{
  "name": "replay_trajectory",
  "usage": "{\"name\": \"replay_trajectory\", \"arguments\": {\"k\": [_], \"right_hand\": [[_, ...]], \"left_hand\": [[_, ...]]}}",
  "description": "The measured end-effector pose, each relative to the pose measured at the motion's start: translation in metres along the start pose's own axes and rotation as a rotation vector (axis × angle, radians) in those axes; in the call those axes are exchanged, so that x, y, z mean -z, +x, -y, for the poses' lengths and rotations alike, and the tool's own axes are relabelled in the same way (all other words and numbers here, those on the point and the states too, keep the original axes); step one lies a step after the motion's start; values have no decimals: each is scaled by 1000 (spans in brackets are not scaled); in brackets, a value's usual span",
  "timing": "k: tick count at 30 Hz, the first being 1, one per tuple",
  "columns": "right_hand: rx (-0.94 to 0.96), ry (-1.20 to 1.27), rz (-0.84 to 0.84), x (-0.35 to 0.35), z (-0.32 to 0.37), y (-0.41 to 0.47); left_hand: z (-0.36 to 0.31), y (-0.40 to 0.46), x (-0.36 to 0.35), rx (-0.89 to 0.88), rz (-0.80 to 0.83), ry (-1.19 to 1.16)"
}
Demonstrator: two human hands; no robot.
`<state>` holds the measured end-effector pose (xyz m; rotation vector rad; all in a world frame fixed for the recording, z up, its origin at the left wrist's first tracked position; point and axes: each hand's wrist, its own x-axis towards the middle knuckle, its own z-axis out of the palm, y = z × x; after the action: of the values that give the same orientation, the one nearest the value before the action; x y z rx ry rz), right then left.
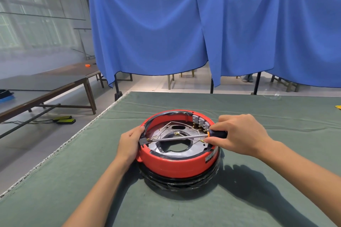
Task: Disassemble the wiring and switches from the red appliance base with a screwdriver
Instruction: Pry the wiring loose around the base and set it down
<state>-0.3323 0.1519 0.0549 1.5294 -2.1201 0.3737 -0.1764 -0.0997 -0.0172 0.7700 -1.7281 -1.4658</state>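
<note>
Two bare hands at work in the head view, both at a round red appliance base [177,167] set on a green cloth-covered table [258,199], roughly at the table's middle and near the person. Base open at the top, black ring beneath it, metal plate [198,150] with a large central hole inside.

Left hand [129,143] against the base's left rim, thumb hooked over the edge, fingers curled round the outer wall, gripping it. Right hand [239,135] over the right rim, fingers and thumb closed round the black-and-orange handle of a screwdriver [184,137]. Shaft nearly level across the inside of the base, pointing left, tip at a small black part [143,141] on the inner left wall just beside the left thumb. Whether the tip sits in a screw: cannot tell.

Grey switches [200,121] in a row on the inner far-right wall, just beyond the right hand's fingertips. Thin pale wires [167,125] looping from the switches across the plate toward the left side; yellowish terminals visible at some ends.

Behind the table, blue curtains [166,24] hung on dark stands. Off to the left, a long brown table [55,86] with a small orange object [88,65] at its far end. Two yellow-and-black pedals [64,119] with cables on the floor beneath. Yellow edge of something [338,107] at the right border of the green cloth, too cut off to identify.
</note>
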Motion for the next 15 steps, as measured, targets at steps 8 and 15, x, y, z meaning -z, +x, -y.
{"name": "replay_trajectory", "arguments": {"k": [8,15], "right_hand": [[-19,58,8,0,1,-1],[-17,49,64,-2,1,-1]], "left_hand": [[0,0,0,-5,-10,-2],[1,0,0,-9,-32,9]]}}
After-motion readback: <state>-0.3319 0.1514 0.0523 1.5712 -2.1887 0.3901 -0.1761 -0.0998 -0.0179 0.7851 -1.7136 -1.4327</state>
